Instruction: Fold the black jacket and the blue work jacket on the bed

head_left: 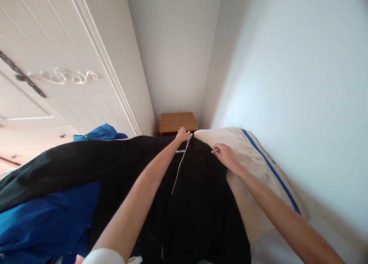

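Observation:
A black jacket (201, 202) with white lettering on the chest and a thin white line down its front lies spread before me. One long black sleeve (69, 156) stretches out to the left. At the top, my left hand (181, 134) has its fingers closed on the jacket's collar, beside two small white ends. My right hand (225, 155) pinches the jacket's upper right edge, thumb and fingers together. Beneath that hand lies a white cloth item (253, 168) with a blue stripe; whether it is a pillow or a garment I cannot tell.
Blue clothing (48, 221) lies under the black sleeve, with more blue cloth (100, 132) behind it. A small brown wooden cabinet (178, 122) stands at the far end. White wardrobe doors (57, 49) rise on the left, and a pale wall (301, 83) on the right.

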The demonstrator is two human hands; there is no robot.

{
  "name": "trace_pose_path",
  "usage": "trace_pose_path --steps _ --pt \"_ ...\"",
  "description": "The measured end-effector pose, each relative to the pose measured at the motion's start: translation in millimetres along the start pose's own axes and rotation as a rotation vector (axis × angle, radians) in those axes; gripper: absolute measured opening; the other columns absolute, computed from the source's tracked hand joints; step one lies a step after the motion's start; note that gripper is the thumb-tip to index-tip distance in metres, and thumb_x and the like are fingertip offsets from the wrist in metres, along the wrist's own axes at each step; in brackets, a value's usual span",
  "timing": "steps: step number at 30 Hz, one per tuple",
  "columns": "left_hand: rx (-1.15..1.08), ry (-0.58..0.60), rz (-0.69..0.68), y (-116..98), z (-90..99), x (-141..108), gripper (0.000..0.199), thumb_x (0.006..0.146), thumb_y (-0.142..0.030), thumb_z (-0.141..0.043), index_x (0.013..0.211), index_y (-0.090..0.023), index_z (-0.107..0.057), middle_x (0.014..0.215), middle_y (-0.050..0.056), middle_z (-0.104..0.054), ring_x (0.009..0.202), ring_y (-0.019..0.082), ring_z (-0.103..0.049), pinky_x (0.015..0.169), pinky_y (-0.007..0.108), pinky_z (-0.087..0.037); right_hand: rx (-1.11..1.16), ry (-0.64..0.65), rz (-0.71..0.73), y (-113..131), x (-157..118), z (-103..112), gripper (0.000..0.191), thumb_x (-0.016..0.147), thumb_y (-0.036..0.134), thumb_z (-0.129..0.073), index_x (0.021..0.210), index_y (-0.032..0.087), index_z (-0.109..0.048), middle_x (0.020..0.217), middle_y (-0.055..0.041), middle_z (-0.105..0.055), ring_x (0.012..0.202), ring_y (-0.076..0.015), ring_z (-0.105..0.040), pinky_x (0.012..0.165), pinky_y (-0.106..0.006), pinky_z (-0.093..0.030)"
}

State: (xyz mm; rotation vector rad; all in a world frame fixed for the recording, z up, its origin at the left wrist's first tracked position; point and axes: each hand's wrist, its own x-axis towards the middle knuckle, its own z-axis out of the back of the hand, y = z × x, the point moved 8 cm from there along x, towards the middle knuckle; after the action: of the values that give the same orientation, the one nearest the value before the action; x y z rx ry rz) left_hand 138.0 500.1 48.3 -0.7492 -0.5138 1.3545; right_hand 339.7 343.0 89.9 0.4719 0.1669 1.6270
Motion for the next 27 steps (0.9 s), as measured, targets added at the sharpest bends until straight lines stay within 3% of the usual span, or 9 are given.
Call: trace_pose_path --steps 2,4,8,12,15,21,27 --pt "0.082 -0.03 -0.161 -15.4 2.3 -3.9 0.05 0.097 -0.03 -0.047 0.145 -0.015 -0.043 0.154 0.016 -0.042 0.145 0.028 -0.034 0.117 0.042 -0.028 -0.114 -0.068 0.106 23.9 -2.5 8.7 0.023 0.092 0.027 -0.057 0.11 0.02 -0.068 0.113 -0.0125 -0.068 0.105 -0.0262 -0.062 0.089 -0.035 -0.048" --pt "0.159 0.013 -0.324 -27.8 -5.3 -9.6 0.049 0.1 -0.035 -0.039 0.147 -0.022 -0.043 0.16 0.007 -0.034 0.15 0.023 -0.023 0.122 0.039 -0.018 -0.173 -0.082 0.243 50.8 -2.6 9.2 0.032 0.095 0.03 -0.053 0.124 0.019 -0.064 0.129 -0.0142 -0.062 0.12 -0.0286 -0.056 0.102 -0.04 -0.044" --pt "0.293 0.15 -0.49 -29.1 -30.9 -16.4 0.05 0.099 -0.043 -0.04 0.143 -0.02 -0.05 0.159 0.007 -0.037 0.151 0.023 -0.022 0.122 0.037 -0.017 -0.24 0.017 0.451 83.9 -0.5 -15.7 0.05 0.098 0.04 -0.05 0.139 0.012 -0.054 0.153 -0.0178 -0.041 0.141 -0.0307 -0.039 0.116 -0.045 -0.031" --pt "0.378 0.217 -0.545 -18.0 -43.9 -15.3 0.05 0.102 -0.043 -0.03 0.138 -0.018 -0.054 0.152 0.008 -0.048 0.146 0.022 -0.033 0.12 0.032 -0.019 -0.308 0.146 0.386 67.5 -3.5 -48.4 0.062 0.099 0.05 -0.046 0.146 0.009 -0.047 0.153 -0.0206 -0.039 0.143 -0.0338 -0.036 0.117 -0.05 -0.03" --pt "0.414 0.234 -0.588 -12.9 -45.6 -14.7 0.052 0.103 -0.045 -0.025 0.14 -0.019 -0.052 0.151 0.007 -0.049 0.146 0.02 -0.033 0.12 0.03 -0.019 -0.325 0.184 0.389 54.6 -12.6 -59.0 0.065 0.1 0.053 -0.04 0.148 0.01 -0.046 0.153 -0.0199 -0.039 0.144 -0.0323 -0.035 0.117 -0.05 -0.03" --pt "0.458 0.205 -0.58 -6.4 -48.3 -12.7 0.06 0.103 -0.052 -0.024 0.146 -0.016 -0.042 0.158 0.013 -0.037 0.149 0.026 -0.026 0.12 0.041 -0.019 -0.371 0.231 0.455 46.6 -37.1 -55.6 0.071 0.1 0.057 -0.037 0.15 0.007 -0.04 0.157 -0.0201 -0.031 0.146 -0.0312 -0.031 0.118 -0.052 -0.029" --pt "0.443 0.228 -0.551 -6.8 -48.2 -14.9 0.064 0.102 -0.055 -0.024 0.149 -0.014 -0.039 0.159 0.014 -0.034 0.15 0.026 -0.022 0.121 0.043 -0.017 -0.404 0.2 0.539 47.9 -84.3 -44.5 0.075 0.098 0.06 -0.039 0.15 0.005 -0.04 0.158 -0.0206 -0.028 0.148 -0.0345 -0.024 0.118 -0.056 -0.028"
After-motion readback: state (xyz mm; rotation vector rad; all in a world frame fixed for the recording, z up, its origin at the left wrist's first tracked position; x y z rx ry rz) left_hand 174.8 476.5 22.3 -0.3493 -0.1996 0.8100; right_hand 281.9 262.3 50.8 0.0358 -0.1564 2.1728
